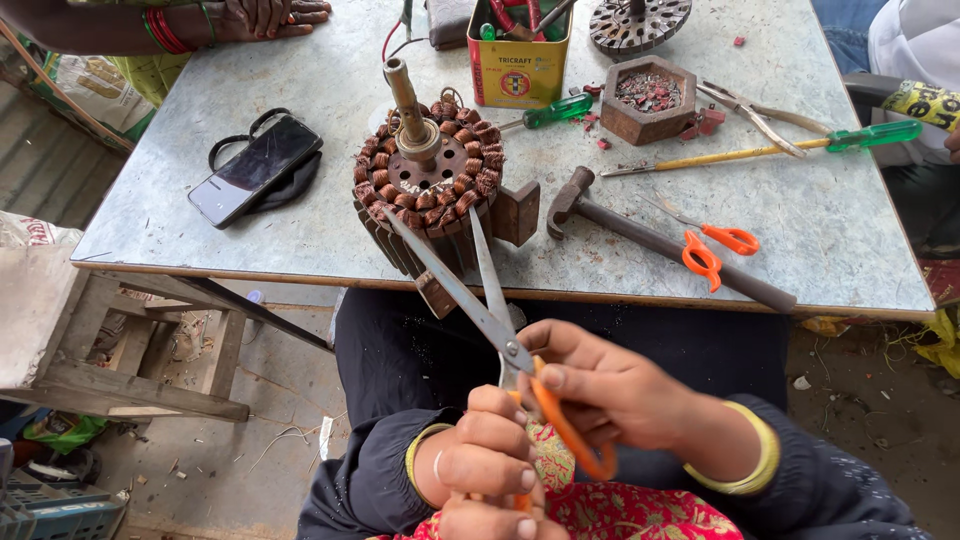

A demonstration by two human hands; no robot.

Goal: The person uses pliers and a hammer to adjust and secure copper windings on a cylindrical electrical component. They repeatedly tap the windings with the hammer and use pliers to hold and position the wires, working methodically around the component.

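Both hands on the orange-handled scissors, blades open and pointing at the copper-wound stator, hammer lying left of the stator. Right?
Not quite. The head view shows the hammer lying right of the stator, not left. The rest holds: left hand and right hand both grip the orange-handled scissors, blades open toward the stator.

Left hand cut off by bottom edge, lower fingers out of frame. One orange scissors handle loop hidden inside that fist. Another person's forearm cropped at top edge. Yellow tin contents partly cropped. Green screwdriver handle end overlapped at right.
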